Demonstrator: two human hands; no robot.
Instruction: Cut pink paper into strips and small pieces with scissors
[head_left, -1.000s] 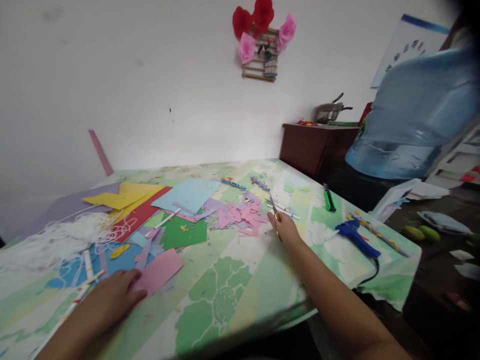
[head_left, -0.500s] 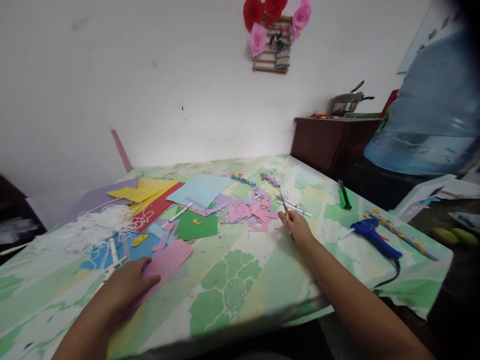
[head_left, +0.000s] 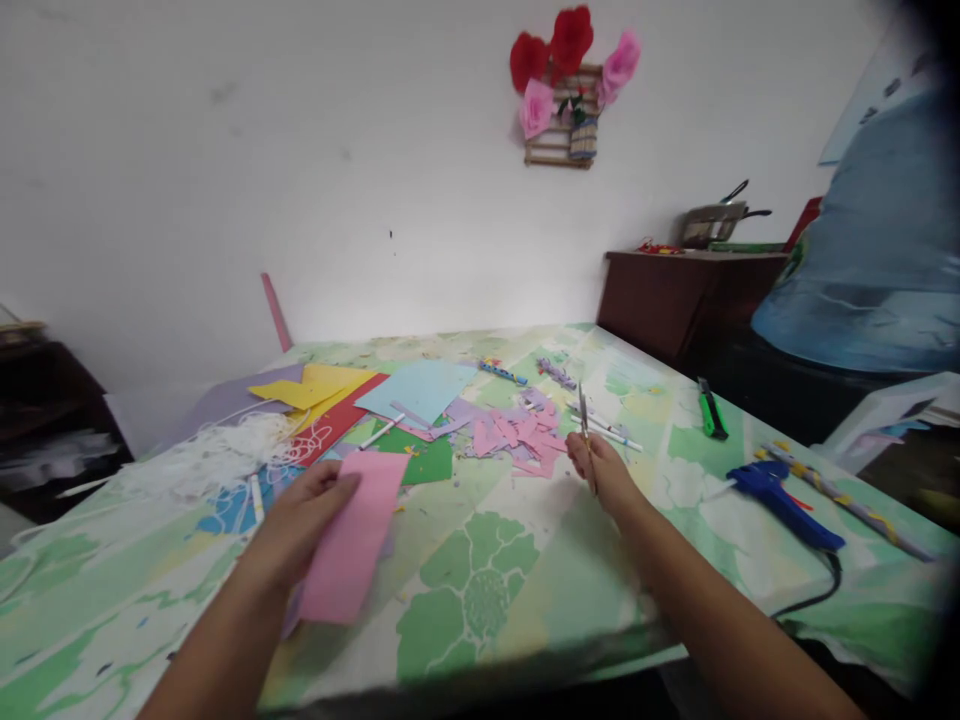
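Observation:
My left hand (head_left: 311,515) is closed on a sheet of pink paper (head_left: 358,545), thumb on top, held up over the front left of the table. In my right hand (head_left: 606,472) is a pair of scissors (head_left: 584,408), blades pointing up and away from me; its handles are partly hidden by my fingers. Between the hands, farther back, lies a pile of pink and lilac paper scraps (head_left: 517,435). Behind the pink sheet is green paper (head_left: 427,462), with light blue paper (head_left: 427,388) beyond it.
White string (head_left: 217,455) is heaped at the left beside yellow paper (head_left: 322,385) and red paper (head_left: 349,415). On the right lie a blue glue gun (head_left: 787,505), a green box cutter (head_left: 711,410) and a wrapped stick (head_left: 847,500). Markers (head_left: 615,435) rest near the scissors.
My left hand has lifted the pink paper from the table and tilted it upright. My right hand keeps the scissors, now turned more upright. The camera view has shifted slightly.

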